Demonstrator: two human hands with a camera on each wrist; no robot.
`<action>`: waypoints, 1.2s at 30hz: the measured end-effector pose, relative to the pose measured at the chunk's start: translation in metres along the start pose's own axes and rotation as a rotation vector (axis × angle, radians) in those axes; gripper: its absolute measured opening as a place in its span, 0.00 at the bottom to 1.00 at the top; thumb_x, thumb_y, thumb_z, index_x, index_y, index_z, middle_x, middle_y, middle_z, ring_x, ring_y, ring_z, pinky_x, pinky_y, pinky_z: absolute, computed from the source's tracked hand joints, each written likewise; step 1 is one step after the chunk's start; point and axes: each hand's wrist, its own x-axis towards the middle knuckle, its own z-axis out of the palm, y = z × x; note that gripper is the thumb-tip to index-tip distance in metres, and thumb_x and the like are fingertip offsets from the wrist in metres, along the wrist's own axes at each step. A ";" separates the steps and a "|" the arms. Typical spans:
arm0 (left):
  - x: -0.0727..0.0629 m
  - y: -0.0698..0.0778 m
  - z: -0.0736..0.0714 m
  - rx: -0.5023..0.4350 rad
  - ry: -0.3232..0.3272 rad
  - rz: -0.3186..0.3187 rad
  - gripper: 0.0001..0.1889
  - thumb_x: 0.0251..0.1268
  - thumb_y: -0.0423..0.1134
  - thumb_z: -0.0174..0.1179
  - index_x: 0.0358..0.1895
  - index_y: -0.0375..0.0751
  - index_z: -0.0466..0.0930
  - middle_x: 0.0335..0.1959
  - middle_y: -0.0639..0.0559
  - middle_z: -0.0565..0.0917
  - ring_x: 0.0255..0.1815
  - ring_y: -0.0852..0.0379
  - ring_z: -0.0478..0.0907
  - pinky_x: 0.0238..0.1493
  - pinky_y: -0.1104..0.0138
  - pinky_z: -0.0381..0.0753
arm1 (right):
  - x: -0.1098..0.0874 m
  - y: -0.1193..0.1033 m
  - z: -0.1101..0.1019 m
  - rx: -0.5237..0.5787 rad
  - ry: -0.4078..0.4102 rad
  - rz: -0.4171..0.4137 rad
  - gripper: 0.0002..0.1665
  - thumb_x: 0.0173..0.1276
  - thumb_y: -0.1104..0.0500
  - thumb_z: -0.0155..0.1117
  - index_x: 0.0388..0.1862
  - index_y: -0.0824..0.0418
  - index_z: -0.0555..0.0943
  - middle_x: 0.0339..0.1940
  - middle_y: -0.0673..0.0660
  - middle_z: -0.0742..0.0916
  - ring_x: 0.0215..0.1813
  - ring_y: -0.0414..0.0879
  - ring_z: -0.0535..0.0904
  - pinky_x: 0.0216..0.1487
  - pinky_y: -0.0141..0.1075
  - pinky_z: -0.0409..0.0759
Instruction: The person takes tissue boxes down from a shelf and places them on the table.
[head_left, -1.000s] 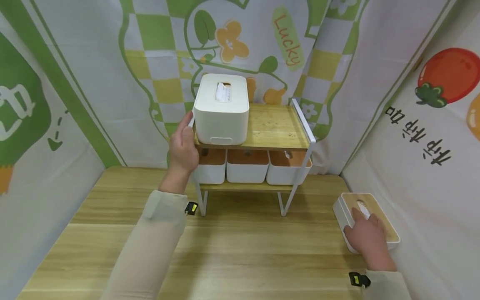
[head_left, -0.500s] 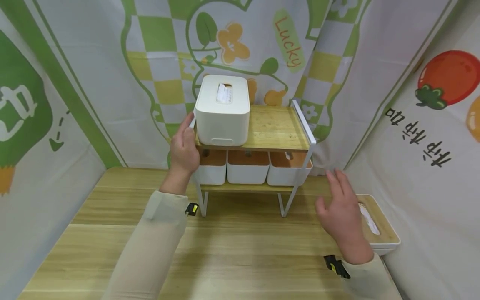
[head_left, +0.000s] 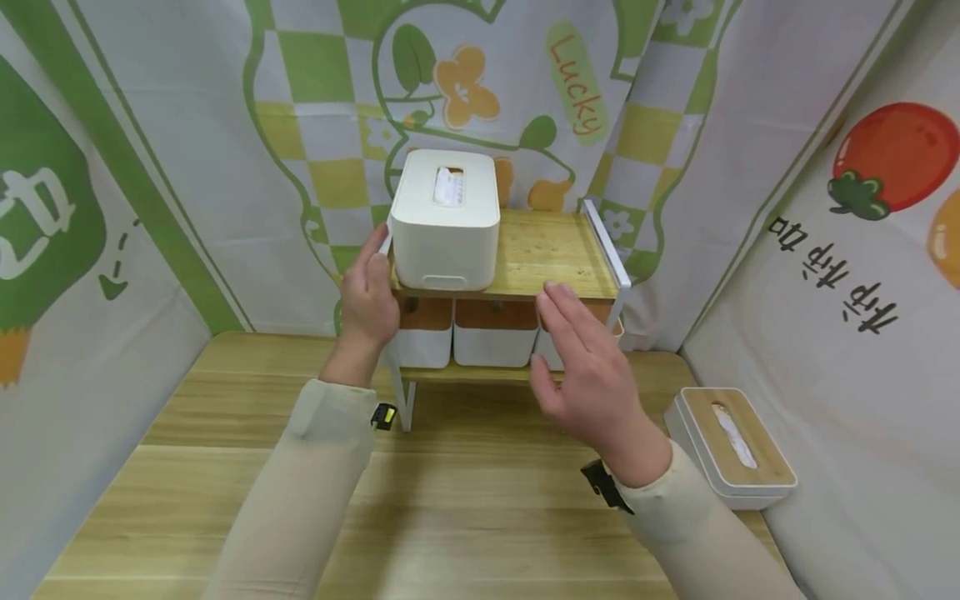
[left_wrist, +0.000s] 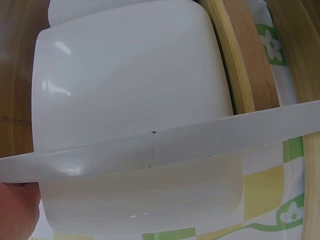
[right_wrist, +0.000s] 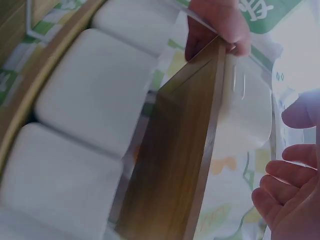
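My left hand grips the left corner of the two-tier shelf, beside a white tissue box on its top board. In the right wrist view the left hand curls round the board's end. A finger shows in the left wrist view near the white metal bar. My right hand hovers in front of the shelf's right half, fingers extended, holding nothing. It hides part of the rightmost white bin on the lower tier.
Other white bins stand on the lower tier. A low tissue box with a wooden lid sits at the right of the wooden table, near the curtain. Printed curtains enclose the table's back and sides.
My right hand has left the wooden-lidded tissue box and moved left to the front of the shelf. The left hand keeps its place at the shelf's left corner.
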 end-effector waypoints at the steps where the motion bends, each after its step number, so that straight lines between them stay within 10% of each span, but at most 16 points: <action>1: 0.000 0.000 0.000 -0.004 0.000 0.002 0.32 0.75 0.48 0.31 0.75 0.37 0.63 0.74 0.48 0.66 0.74 0.54 0.58 0.72 0.64 0.55 | 0.006 -0.001 0.002 0.003 -0.017 -0.005 0.33 0.66 0.61 0.56 0.67 0.76 0.71 0.69 0.69 0.74 0.72 0.60 0.66 0.69 0.49 0.66; 17: 0.001 -0.001 0.001 -0.021 0.023 0.043 0.32 0.74 0.48 0.32 0.74 0.33 0.65 0.72 0.45 0.69 0.74 0.52 0.60 0.71 0.65 0.57 | 0.078 -0.002 0.025 -0.041 -0.162 -0.044 0.40 0.65 0.62 0.62 0.73 0.76 0.63 0.75 0.69 0.66 0.77 0.58 0.56 0.73 0.46 0.57; 36: 0.002 0.000 0.003 -0.037 0.027 0.029 0.32 0.73 0.47 0.33 0.73 0.33 0.65 0.72 0.43 0.68 0.73 0.52 0.60 0.71 0.66 0.57 | 0.108 0.004 0.022 -0.135 -0.223 -0.028 0.26 0.67 0.59 0.62 0.61 0.72 0.76 0.61 0.66 0.80 0.66 0.60 0.73 0.70 0.45 0.64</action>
